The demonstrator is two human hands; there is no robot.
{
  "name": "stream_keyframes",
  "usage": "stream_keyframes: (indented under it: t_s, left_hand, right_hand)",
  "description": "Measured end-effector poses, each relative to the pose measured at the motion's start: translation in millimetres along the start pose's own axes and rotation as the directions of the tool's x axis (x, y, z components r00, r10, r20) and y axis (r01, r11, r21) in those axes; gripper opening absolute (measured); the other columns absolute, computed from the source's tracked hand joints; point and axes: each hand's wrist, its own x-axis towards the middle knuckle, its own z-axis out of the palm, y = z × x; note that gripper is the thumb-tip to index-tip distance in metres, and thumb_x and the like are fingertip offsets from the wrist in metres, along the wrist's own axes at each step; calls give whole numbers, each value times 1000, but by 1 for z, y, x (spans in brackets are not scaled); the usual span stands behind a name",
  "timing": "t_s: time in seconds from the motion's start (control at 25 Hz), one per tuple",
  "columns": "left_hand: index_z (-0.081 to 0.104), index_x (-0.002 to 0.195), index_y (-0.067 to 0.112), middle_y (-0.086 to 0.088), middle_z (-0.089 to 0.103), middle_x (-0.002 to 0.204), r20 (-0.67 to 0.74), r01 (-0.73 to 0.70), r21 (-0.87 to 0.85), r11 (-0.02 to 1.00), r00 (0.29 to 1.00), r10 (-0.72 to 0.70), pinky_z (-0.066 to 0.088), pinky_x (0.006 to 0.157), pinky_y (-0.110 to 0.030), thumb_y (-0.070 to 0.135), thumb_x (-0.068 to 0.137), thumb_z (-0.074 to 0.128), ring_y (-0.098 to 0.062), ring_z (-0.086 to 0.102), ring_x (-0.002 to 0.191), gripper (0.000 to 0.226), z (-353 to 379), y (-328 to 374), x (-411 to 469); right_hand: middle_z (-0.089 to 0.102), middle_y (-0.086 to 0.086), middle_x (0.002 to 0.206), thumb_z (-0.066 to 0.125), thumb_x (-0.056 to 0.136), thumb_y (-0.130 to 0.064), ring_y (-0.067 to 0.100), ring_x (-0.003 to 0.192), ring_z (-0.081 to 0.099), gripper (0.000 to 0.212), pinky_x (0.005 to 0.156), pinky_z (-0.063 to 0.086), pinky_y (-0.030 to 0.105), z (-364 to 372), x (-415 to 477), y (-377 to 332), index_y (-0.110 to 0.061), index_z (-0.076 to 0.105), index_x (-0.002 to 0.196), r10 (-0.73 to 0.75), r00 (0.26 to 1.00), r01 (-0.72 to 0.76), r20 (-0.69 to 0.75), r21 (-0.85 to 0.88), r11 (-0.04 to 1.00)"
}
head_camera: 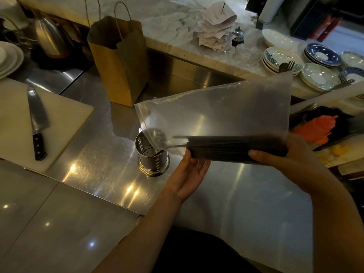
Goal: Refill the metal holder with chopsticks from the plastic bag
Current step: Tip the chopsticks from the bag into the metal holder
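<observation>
A perforated metal holder [152, 159] stands upright on the steel counter, and I see no chopsticks in it. Just right of it and above it, a clear plastic bag [226, 111] is held in the air, its open mouth hanging over the holder's rim. A bundle of dark chopsticks [232, 148] lies along the bag's bottom edge, tips pointing left toward the holder. My right hand [295, 152] grips the bundle's right end through the bag. My left hand [189, 172] is palm up under the bundle's left end, fingers touching it.
A brown paper bag [120, 62] stands behind the holder beside a recessed steel sink [187, 75]. A knife [37, 123] lies on a white cutting board [15, 123] at left. Stacked plates [315, 75] fill the marble ledge at right; a kettle [51, 38] stands at back left.
</observation>
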Motion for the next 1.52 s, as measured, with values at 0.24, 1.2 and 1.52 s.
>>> stream_keyframes:
  t_s: [0.24,1.2,1.52]
  left_hand:
    - [75,101,4,-15,70,116,6,-1,-31,1000,1000,1,55,92,-38,18,56,94,-27,67,111,51,2,5,-1]
    - [71,107,4,-15,70,117,-11,-80,-88,993,997,79,56,91,-37,20,53,95,-25,67,110,61,-1,16,2]
    - [69,109,2,-16,69,117,10,-81,-118,990,997,83,56,91,-37,18,55,94,-26,67,111,63,3,15,0]
  right_hand:
    - [66,-18,101,69,82,-14,2,94,65,34,75,53,13,1,9,-4,-37,64,106,-23,1000,23,13,-58,998]
    - [67,-7,99,65,84,-23,3,93,64,27,75,51,24,10,28,-35,-37,63,107,-78,994,90,76,-170,981]
    - [66,-12,98,65,85,-22,-2,94,62,30,72,50,9,9,24,-42,-44,59,103,-119,991,131,66,-209,969]
